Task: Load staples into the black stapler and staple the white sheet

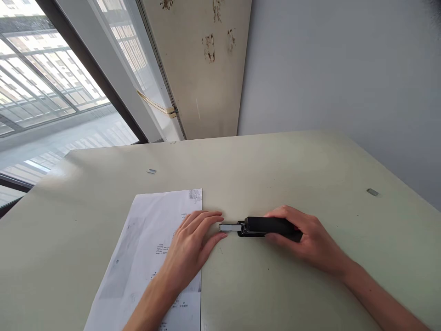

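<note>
A black stapler [270, 225] lies lengthwise on the table, its silver staple tray [230, 227] sticking out to the left. My right hand [306, 236] grips the stapler's right end, with the thumb on the near side and fingers on the far side. My left hand [193, 243] lies partly over the printed paper [134, 257], fingers stretched out. Its thumb and fingertips sit apart on either side of the tray's tip; whether they touch it I cannot tell. Whether staples are in the tray is too small to see.
Small strips of staples lie on the pale table [275, 174], one bit [151, 171] at the back left and another [372, 192] at the right. Beyond the table are a window [51, 78], a stained beige panel [206, 87] and a grey wall [327, 69].
</note>
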The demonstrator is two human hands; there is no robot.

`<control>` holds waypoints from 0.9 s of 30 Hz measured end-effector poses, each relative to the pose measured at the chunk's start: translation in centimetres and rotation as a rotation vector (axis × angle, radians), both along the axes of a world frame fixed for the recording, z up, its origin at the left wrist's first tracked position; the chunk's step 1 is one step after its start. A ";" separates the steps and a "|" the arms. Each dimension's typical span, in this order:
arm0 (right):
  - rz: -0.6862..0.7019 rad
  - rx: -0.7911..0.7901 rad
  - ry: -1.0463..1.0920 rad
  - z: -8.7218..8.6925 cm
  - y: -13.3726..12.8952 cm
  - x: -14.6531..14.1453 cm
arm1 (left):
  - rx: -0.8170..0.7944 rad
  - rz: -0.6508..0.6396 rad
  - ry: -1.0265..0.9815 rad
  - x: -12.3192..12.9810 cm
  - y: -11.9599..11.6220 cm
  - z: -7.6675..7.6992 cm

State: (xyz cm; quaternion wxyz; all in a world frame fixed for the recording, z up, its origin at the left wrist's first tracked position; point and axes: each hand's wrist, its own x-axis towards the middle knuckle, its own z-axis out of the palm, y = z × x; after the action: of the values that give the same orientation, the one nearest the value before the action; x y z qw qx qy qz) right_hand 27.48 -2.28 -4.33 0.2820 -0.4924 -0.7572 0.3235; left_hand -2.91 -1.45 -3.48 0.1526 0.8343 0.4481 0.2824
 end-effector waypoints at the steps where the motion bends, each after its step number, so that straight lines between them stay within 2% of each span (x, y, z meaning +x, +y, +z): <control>1: -0.003 -0.012 0.005 0.0 0.0 0.0 | 0.014 0.002 0.008 -0.2 0.1 0.0; 9: -0.036 -0.121 0.058 0.7 0.0 -0.2 | 0.082 -0.040 -0.042 -0.5 0.2 -0.3; 17: 0.019 -0.227 0.211 1.1 0.3 -0.2 | 0.049 -0.142 -0.102 0.9 -0.5 -0.4; 27: 0.057 -0.363 0.327 0.9 0.5 0.3 | -0.006 -0.265 -0.158 0.8 -0.6 0.0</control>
State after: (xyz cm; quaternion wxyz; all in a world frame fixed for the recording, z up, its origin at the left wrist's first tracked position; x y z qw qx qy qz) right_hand 27.75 -1.81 -3.45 0.2983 -0.4545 -0.6446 0.5375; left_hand -2.15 -2.10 -3.44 0.2261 0.8608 0.3216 0.3233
